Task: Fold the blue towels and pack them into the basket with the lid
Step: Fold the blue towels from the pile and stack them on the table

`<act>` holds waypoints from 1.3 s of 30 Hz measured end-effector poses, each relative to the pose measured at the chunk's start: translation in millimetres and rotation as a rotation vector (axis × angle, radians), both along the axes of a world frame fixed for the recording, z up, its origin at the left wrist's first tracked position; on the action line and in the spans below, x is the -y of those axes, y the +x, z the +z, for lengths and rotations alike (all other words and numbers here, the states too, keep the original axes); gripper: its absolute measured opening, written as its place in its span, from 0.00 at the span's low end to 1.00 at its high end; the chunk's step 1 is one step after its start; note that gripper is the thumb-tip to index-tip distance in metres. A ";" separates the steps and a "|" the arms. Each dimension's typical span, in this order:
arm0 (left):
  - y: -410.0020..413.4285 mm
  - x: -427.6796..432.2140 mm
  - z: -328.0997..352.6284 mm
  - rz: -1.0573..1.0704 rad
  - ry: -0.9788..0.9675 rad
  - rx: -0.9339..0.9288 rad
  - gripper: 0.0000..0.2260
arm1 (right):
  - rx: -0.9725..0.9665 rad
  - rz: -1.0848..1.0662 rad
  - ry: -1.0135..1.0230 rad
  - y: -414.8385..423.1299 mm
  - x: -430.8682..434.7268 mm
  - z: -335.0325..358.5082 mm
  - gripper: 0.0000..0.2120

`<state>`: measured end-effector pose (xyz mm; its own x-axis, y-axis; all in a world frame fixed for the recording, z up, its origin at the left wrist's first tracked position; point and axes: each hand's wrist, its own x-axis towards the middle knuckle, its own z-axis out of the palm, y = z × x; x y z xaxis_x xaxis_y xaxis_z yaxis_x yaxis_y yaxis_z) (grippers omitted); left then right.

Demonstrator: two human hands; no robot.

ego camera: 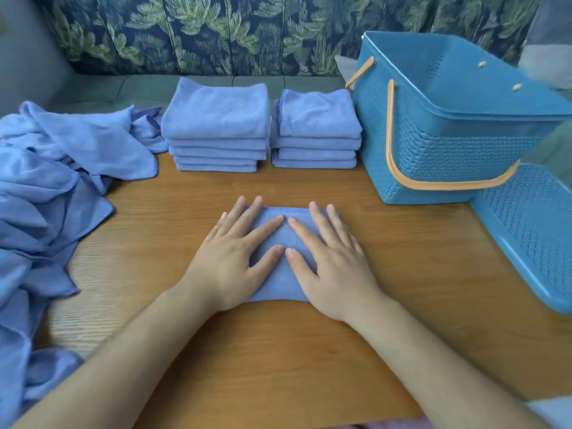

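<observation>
Domestic setting, likely a living room: wood-grain table (309, 351) pushed against a green cushioned seat (148, 86) with a palm-leaf print back (216, 32), household laundry on top, folded blue towels (216, 119) stacked along the far edge, blue plastic basket (448, 150) at the far right corner.

Wood-grain table (309, 351), green sofa seat (148, 85) behind, palm-leaf patterned backrest (216, 32), grey panel (28, 48) at left

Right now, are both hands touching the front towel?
Touching. The head view shows the left hand and right hand lying flat on the front towel, fingers straight.
</observation>
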<state>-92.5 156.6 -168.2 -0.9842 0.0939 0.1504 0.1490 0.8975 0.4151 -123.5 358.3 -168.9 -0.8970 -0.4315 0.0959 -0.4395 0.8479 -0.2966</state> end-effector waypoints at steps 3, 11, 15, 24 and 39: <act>10.8 -6.4 -2.5 0.243 -0.034 -0.065 0.31 | -0.019 -0.180 0.024 12.7 2.0 2.4 0.36; 17.7 -7.4 -0.5 0.167 0.112 -0.169 0.22 | -0.106 -0.145 -0.296 26.7 10.1 -0.9 0.23; 18.8 -8.7 8.3 0.102 0.224 -0.277 0.19 | -0.085 -0.075 -0.446 27.3 5.4 7.9 0.23; -118.4 -12.0 112.3 0.120 0.263 -0.289 0.23 | -0.213 -0.201 -0.222 -102.8 18.3 123.4 0.27; -268.5 -26.1 87.8 -0.006 -0.206 0.068 0.21 | -0.202 -0.127 0.180 -243.1 43.3 81.2 0.23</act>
